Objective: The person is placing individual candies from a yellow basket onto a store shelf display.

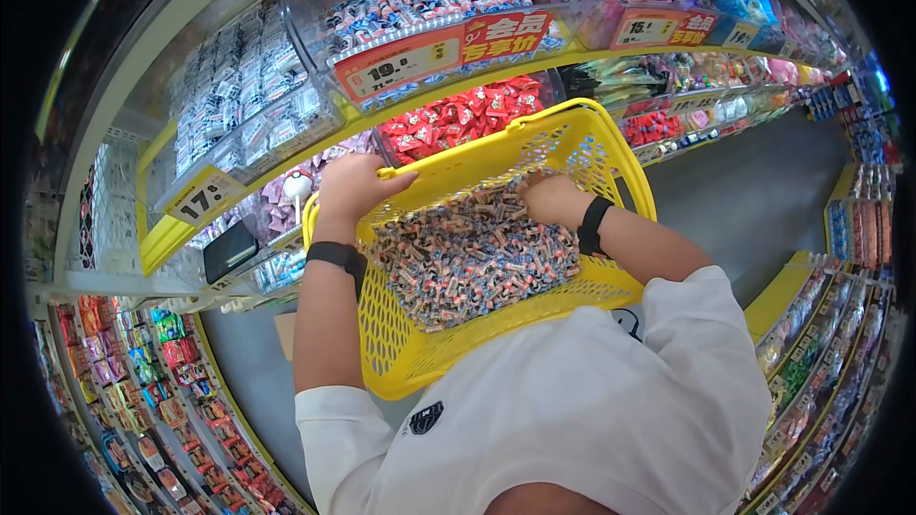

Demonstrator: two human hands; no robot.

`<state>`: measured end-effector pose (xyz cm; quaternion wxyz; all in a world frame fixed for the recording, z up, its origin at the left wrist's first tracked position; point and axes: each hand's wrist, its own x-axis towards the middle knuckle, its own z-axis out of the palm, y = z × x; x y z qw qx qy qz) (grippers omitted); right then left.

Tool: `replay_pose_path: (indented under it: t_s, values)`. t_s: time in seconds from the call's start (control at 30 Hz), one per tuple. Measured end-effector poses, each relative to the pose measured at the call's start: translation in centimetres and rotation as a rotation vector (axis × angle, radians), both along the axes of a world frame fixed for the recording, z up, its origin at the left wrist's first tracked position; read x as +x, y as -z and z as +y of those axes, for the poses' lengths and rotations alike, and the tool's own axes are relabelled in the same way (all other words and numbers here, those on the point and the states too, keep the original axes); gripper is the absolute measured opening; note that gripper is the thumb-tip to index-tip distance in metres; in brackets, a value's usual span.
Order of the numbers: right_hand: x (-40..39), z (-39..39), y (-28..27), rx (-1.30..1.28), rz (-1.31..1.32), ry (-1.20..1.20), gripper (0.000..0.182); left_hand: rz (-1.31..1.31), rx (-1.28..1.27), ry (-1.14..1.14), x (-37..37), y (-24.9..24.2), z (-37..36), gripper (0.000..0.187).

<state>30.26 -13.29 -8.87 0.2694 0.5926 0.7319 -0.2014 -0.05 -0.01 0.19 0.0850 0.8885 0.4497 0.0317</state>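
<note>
Left hand (355, 187) wrapped over the yellow basket (477, 153)'s far rim, presumably steadying it; right hand (555, 200) in the wrapped candies (468, 262) inside, far right. Fingertips buried, can't tell grip.

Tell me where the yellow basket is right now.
In the head view, the yellow basket is mid-frame, between the white shirt and the red sweets on the shelf, with the left hand on its far rim.
</note>
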Motion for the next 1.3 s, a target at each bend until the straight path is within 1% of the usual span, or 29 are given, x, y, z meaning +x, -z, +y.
replay_pose_path:
  t_s: [0.1,0.2,0.3,0.4,0.5,0.6,0.7,0.77,0.8,0.83,0.93,0.97,1.07,1.17,1.3]
  values:
    - [0.4,-0.1,0.6,-0.022,-0.012,-0.004,0.057,-0.014,-0.004,0.001,0.1,-0.3,-0.2,0.065]
    - [0.2,-0.5,-0.2,0.013,0.015,0.061,0.058,-0.014,-0.003,0.005,0.2,-0.2,-0.1,0.065]
    - [0.4,-1.0,1.5,0.018,0.000,-0.048,0.052,0.000,0.009,-0.002,0.1,-0.1,-0.1,0.066]
    - [0.5,-0.6,1.5,-0.020,0.062,-0.041,0.044,-0.010,0.000,-0.005,0.1,-0.2,-0.2,0.065]
    - [0.0,-0.6,0.7,-0.020,0.128,0.033,0.037,-0.028,-0.006,-0.002,0.1,-0.2,-0.2,0.065]
    - [0.0,-0.4,1.5,-0.039,0.079,-0.014,0.045,-0.041,-0.004,0.004,0.0,0.0,-0.1,0.064]
    - [0.2,-0.3,1.6,0.003,0.131,-0.040,0.048,-0.043,0.003,0.010,0.0,0.0,-0.2,0.064]
    - [-0.2,0.0,1.3,0.033,0.185,-0.005,0.051,-0.046,0.012,0.009,0.0,-0.1,-0.1,0.063]
    - [-0.4,0.0,0.9,0.046,0.213,0.012,0.052,-0.044,0.010,0.007,0.1,-0.2,-0.2,0.063]
    - [-0.6,-0.5,-0.8,0.153,0.316,-0.004,0.044,-0.043,0.007,0.005,0.1,-0.3,-0.2,0.063]
    - [-1.3,-0.3,-3.4,0.156,0.528,0.059,0.044,-0.037,0.000,-0.005,0.2,-0.5,-0.3,0.062]
    - [-1.6,-0.2,-4.6,0.122,0.551,0.057,0.044,-0.035,0.001,-0.007,0.1,-0.4,-0.3,0.062]
    - [-2.5,0.3,-7.0,0.162,0.612,0.082,0.036,-0.012,-0.012,-0.013,0.1,-0.4,-0.2,0.062]
    - [-2.3,0.8,-7.4,0.339,0.746,0.035,0.025,0.004,-0.025,-0.013,0.2,-0.3,-0.1,0.062]
    - [-2.1,1.3,-12.8,0.472,0.866,-0.051,0.019,-0.008,-0.008,-0.005,0.1,-0.4,-0.2,0.063]
